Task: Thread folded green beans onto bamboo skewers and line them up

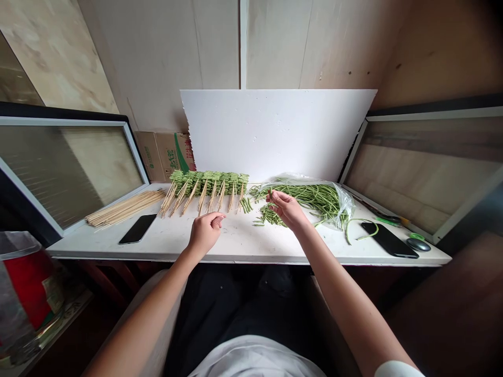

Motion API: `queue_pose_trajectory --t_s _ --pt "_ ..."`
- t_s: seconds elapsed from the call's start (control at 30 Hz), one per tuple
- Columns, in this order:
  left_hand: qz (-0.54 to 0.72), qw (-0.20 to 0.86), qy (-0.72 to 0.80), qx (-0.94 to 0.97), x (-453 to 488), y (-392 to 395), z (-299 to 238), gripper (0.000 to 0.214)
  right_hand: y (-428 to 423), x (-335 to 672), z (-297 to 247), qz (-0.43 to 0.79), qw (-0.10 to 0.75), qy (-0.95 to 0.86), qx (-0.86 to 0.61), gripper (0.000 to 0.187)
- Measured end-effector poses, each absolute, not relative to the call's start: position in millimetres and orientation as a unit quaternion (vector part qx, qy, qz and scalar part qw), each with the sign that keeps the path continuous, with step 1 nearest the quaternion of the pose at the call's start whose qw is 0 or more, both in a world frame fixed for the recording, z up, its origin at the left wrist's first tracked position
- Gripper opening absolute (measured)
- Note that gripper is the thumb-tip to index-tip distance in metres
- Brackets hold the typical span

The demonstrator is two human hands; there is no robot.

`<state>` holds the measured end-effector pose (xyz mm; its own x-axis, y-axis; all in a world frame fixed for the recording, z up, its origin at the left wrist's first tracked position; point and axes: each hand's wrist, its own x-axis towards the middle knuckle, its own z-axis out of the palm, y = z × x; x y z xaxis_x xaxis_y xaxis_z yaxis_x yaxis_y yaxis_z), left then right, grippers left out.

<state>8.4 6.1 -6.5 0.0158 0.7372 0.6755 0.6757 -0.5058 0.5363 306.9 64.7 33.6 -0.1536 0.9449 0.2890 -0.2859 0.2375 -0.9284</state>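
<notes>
White bench [236,246] is set against pale wood walls, with a white foam board [275,131] stood up behind it. Bean pieces [208,183] are stuck across wooden sticks [198,198], and the sticks are laid side by side, tips pointing at the person. Long green beans [310,196] are held in a clear plastic bag [341,207]. Curled fingers are seen on the left hand [206,233], and bent ones on the right hand [286,209], above cut beans [269,215]; what they grasp cannot be told.

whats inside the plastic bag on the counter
Long green beans fill the clear plastic bag; crumpled plastic clouds its right end, and beans below the top layer are hidden.
</notes>
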Motion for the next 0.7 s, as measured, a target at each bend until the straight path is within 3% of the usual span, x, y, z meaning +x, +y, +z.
queue_pose_trajectory --t_s 0.7 --pt "0.491 0.021 0.508 0.707 7.5 7.7 -5.7 0.025 64.2 303.5 31.9 0.542 0.571 -0.527 -0.32 0.044"
